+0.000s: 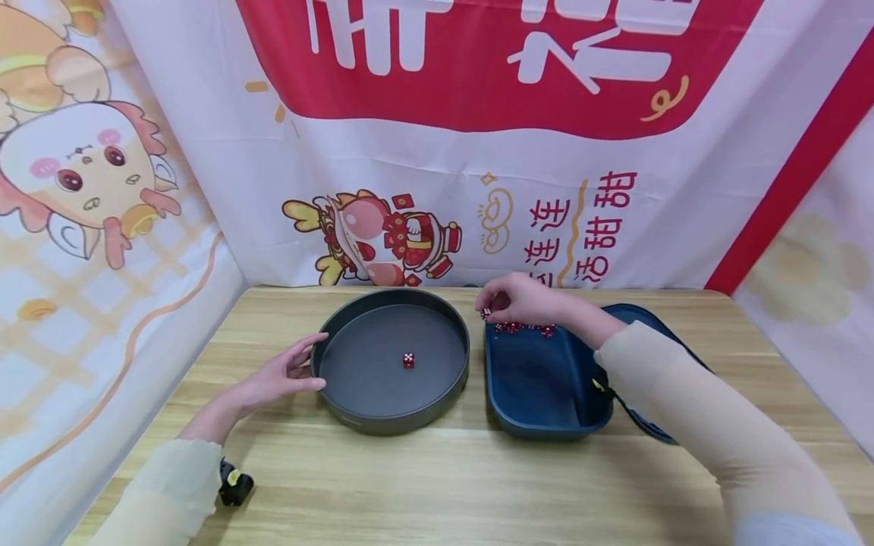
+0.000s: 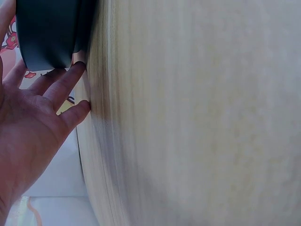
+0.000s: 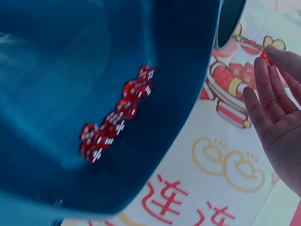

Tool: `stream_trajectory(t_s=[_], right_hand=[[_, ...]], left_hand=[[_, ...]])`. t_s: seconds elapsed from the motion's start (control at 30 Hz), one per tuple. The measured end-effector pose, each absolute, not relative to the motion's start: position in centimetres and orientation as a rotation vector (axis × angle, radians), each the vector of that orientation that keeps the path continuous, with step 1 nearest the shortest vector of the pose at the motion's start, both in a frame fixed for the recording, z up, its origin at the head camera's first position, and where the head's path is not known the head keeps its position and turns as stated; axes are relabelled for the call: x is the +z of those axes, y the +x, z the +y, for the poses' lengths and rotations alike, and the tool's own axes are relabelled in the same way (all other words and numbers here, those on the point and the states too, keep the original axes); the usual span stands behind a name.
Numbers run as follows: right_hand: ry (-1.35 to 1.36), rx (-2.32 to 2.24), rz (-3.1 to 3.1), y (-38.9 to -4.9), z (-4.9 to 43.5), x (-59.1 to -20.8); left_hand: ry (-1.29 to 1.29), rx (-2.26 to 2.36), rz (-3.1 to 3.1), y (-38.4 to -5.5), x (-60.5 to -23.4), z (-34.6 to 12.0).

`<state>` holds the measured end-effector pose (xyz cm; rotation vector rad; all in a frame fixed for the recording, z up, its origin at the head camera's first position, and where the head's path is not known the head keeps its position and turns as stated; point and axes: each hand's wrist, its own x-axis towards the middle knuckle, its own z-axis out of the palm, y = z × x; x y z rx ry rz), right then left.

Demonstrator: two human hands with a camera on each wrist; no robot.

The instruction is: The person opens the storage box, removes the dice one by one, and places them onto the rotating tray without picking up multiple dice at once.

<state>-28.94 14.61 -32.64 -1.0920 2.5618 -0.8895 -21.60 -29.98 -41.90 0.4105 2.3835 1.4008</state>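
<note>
A red die with white pips (image 1: 485, 312) is pinched between the thumb and fingertips of my right hand (image 1: 522, 299). That hand hovers over the far left corner of a dark blue plastic container (image 1: 532, 375). Inside it, several red dice (image 3: 127, 108) lie bunched in a line, as the right wrist view shows. To the left sits a round dark grey pan (image 1: 369, 402), with a single red die (image 1: 408, 360) on its floor. My left hand (image 1: 273, 379) touches the pan's left wall, its fingers spread and fairly straight in the left wrist view.
Both vessels stand on a wood-grain table (image 1: 423, 493). A dark blue lid-like piece (image 1: 649, 322) lies partly under the container's right side, half hidden by my right forearm. A printed cloth (image 1: 437, 159) hangs right behind the table's far edge.
</note>
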Motion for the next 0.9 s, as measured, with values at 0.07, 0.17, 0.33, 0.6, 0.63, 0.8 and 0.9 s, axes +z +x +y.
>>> stream_trajectory(t_s=[0.07,0.17,0.33,0.6,0.63,0.8,0.9], right_hand=[[-1.102,-0.896,2.527,-29.0,13.8,-32.6],[-1.116,-0.884,2.490,-29.2,12.6,-32.8],[-1.112,-0.831,2.488,-29.8,10.3,-33.5],[-1.131,-0.709,2.474,-29.8,6.3,-33.9],[-1.135,-0.690,2.479,-29.7,5.7,-34.0],[-1.181,-0.650,2.471,-29.6,3.3,-34.3],[-1.217,-0.643,2.445,-29.6,2.1,-34.7]], left_hand=[[0.408,1.412,2.377,-21.6,-41.9,-30.0],[0.417,1.413,2.376,-21.5,-41.9,-30.0],[0.436,1.421,2.372,-21.5,-41.8,-30.0],[0.428,1.433,2.363,-21.6,-42.0,-30.0],[0.429,1.433,2.367,-21.6,-42.1,-30.0],[0.425,1.430,2.369,-21.7,-42.2,-30.1],[0.420,1.426,2.367,-21.7,-42.2,-30.1]])
